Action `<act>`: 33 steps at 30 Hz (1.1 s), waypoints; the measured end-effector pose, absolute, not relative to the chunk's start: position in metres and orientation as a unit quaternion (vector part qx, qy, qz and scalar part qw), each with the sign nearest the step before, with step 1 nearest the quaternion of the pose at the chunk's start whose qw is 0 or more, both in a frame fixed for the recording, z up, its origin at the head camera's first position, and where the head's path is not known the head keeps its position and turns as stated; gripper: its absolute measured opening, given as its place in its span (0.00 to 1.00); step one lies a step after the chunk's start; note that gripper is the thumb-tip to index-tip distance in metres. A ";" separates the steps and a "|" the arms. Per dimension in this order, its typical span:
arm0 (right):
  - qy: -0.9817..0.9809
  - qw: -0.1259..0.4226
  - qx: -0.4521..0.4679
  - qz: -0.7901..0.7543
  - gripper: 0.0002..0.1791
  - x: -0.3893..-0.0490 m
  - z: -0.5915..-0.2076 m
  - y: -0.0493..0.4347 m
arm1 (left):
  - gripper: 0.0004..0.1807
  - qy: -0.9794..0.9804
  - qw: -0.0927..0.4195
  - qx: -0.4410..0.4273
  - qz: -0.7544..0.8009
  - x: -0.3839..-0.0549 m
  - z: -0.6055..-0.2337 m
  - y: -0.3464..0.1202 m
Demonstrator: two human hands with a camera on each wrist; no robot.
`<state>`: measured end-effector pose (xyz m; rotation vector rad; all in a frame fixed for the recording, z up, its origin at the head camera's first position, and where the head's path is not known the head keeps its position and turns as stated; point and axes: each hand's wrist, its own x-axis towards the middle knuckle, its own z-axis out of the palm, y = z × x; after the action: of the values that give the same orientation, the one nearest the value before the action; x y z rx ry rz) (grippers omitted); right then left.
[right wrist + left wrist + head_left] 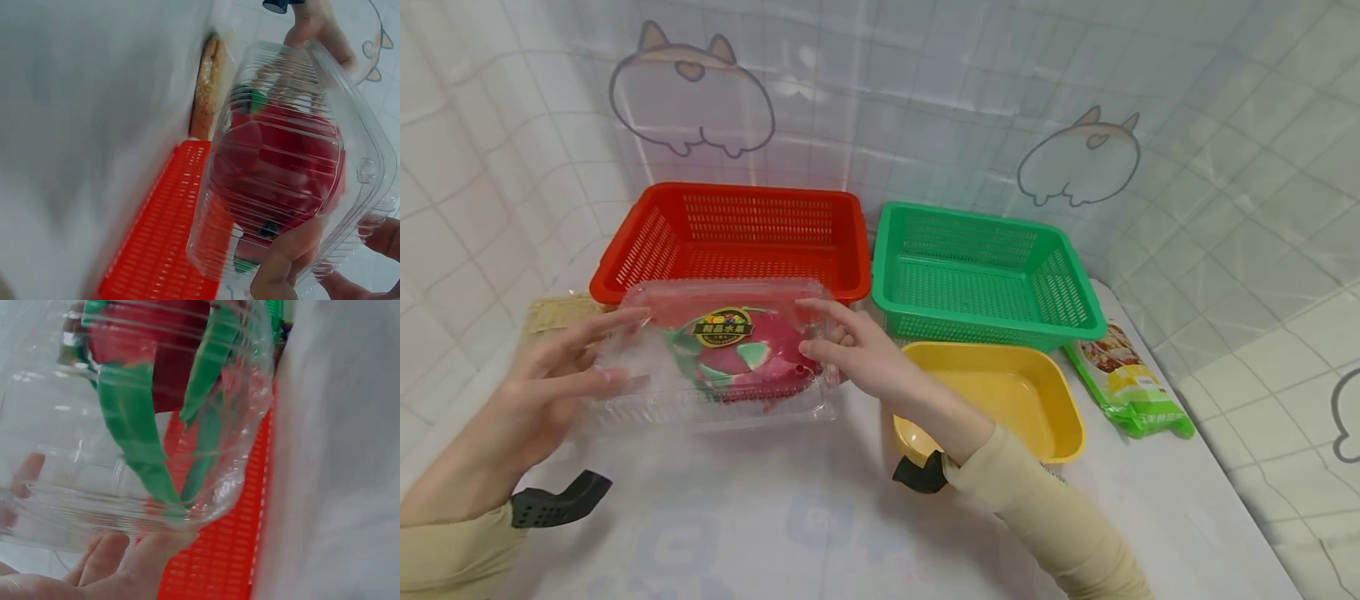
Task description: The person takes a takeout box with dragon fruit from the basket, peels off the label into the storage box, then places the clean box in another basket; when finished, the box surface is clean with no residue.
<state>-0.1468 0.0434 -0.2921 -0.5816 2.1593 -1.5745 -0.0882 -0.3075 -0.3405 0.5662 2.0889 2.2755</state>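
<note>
Both hands hold a clear plastic clamshell box [700, 408] over the table, just in front of the red basket. Inside lies a red dragon fruit [775, 337] with green scales, and a black-and-gold label [722, 328] sits on the lid. My left hand [557, 379] grips the box's left end, thumb on the near side and fingers beyond. At the right end, my right hand [861, 350] grips it with thumb and fingers. The right wrist view shows the ribbed box [275, 69] tilted, with fingers on its near end; the left wrist view shows the green scales [134, 419] through the plastic.
Behind the box stands a red slotted basket [760, 250], with a green basket [970, 287] to its right. A yellow basin [1007, 392] sits in front of the green one. A green food packet [1131, 383] lies far right, and a tan packet [561, 310] lies left.
</note>
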 end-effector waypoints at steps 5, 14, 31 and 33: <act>0.768 0.207 -0.204 -0.570 0.29 -0.142 -0.305 0.046 | 0.32 0.691 0.016 0.153 0.707 -0.087 -0.350 -0.305; 0.819 0.199 -0.212 -0.494 0.30 -0.139 -0.318 0.049 | 0.34 0.791 0.050 0.090 0.603 -0.082 -0.351 -0.296; 0.853 0.217 -0.240 -0.408 0.38 -0.133 -0.328 0.049 | 0.36 0.834 0.081 0.048 0.544 -0.079 -0.363 -0.287; 0.856 0.219 -0.238 -0.402 0.38 -0.133 -0.328 0.049 | 0.36 0.834 0.085 0.043 0.543 -0.078 -0.363 -0.286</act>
<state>-0.1326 0.0488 -0.3285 -0.6598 2.3687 -1.1130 -0.0780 -0.2864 -0.3627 0.1276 2.4877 1.6200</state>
